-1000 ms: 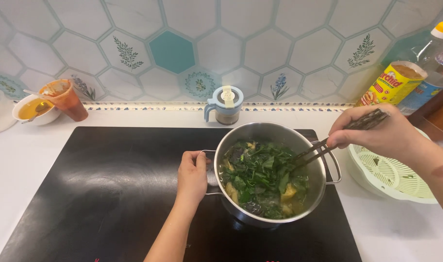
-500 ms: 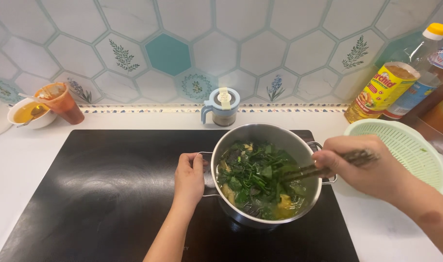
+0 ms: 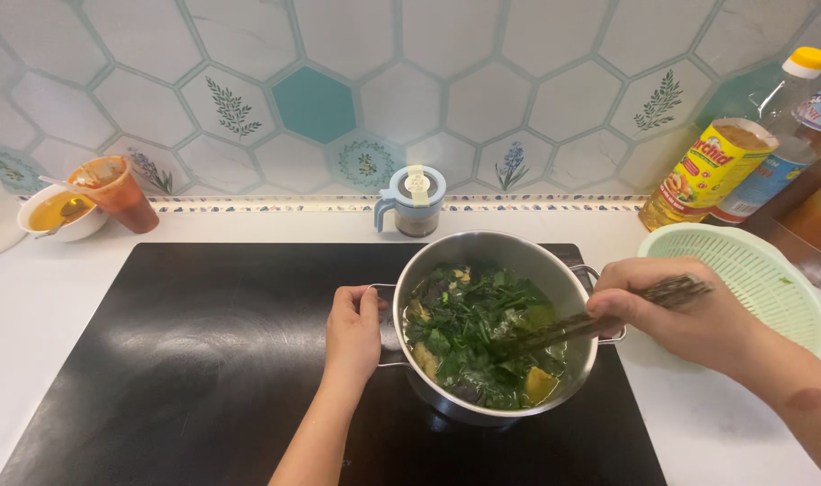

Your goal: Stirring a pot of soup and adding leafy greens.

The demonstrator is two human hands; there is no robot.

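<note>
Standing on the black cooktop [image 3: 203, 360], the steel pot [image 3: 496, 247] sits right of centre, full of dark leafy greens [image 3: 469, 328] in broth with a few yellow chunks near its front rim. The left hand [image 3: 352, 333] is curled around the pot's left side handle, fingers wrapped over it and thumb on top, just as it was half a second and a full second ago. The right hand [image 3: 685, 310] is closed around a pair of dark chopsticks [image 3: 599, 319], pinching them between thumb and fingers; their tips are sunk among the greens on the right side of the pot. A second ago this hand was higher and farther back, above the pot's right rim and nearer the wall; half a second ago it had dropped to the rim's level, and now it lies beside the right handle, with the chopsticks running at a shallower slant into the leaves. The pot itself has not shifted on the cooktop. Just right of the pot, on the white counter, lies a pale green colander [image 3: 752, 279], partly behind the right wrist. Against the tiled wall stand a small lidded jug [image 3: 415, 200] behind the pot, a yellow carton [image 3: 707, 171] and a bottle with a yellow cap [image 3: 784, 117] at the right, and an orange cup [image 3: 118, 191] beside a white bowl [image 3: 55, 214] at the far left.
</note>
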